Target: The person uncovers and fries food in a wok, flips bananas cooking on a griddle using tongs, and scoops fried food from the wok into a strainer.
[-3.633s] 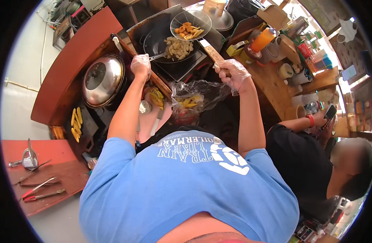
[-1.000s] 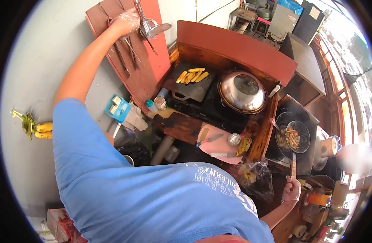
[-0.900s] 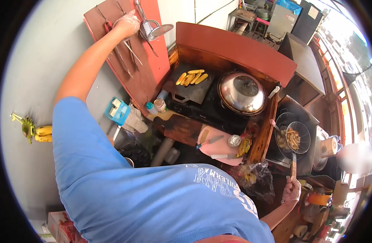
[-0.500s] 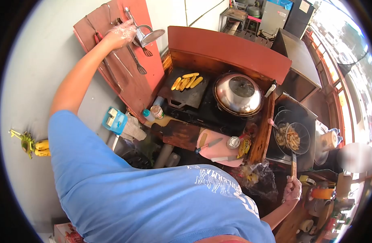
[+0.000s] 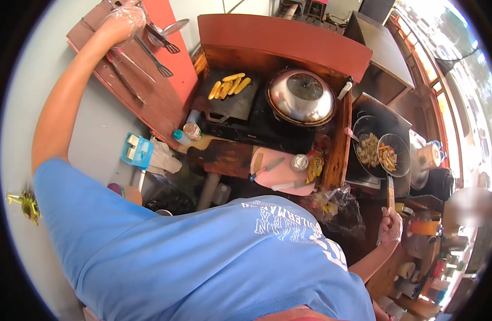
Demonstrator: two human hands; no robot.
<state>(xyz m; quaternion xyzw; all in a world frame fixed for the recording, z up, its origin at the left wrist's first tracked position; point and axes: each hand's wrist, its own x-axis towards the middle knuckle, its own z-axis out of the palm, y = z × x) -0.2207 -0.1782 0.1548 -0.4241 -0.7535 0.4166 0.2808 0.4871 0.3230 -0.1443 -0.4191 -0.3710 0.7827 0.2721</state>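
My left hand (image 5: 125,24), in a clear plastic glove, is raised to utensils hanging on a brown board (image 5: 91,59). Its fingers are bent among the handles; what they grip is hidden. Below it hang slotted turners (image 5: 163,69), and a round metal strainer (image 5: 176,26) is just to the right. My gloved right hand (image 5: 389,227) is closed around the wooden handle of a wire skimmer (image 5: 404,170). Pale fried strips (image 5: 387,158) lie in the skimmer, over the right side of a dark frying pan (image 5: 362,120). More strips (image 5: 367,148) are in the pan.
Yellow-brown bananas or similar pieces (image 5: 232,86) lie on a flat griddle (image 5: 211,104). A domed lid (image 5: 291,109) covers a pan beside it. Two knives rest on a pink cutting board (image 5: 265,182). A red wooden panel (image 5: 289,37) stands behind the stove.
The skimmer has shifted right across the pan, showing more strips left behind. My left hand has moved slightly left along the hanging utensils. The whole view has shifted.
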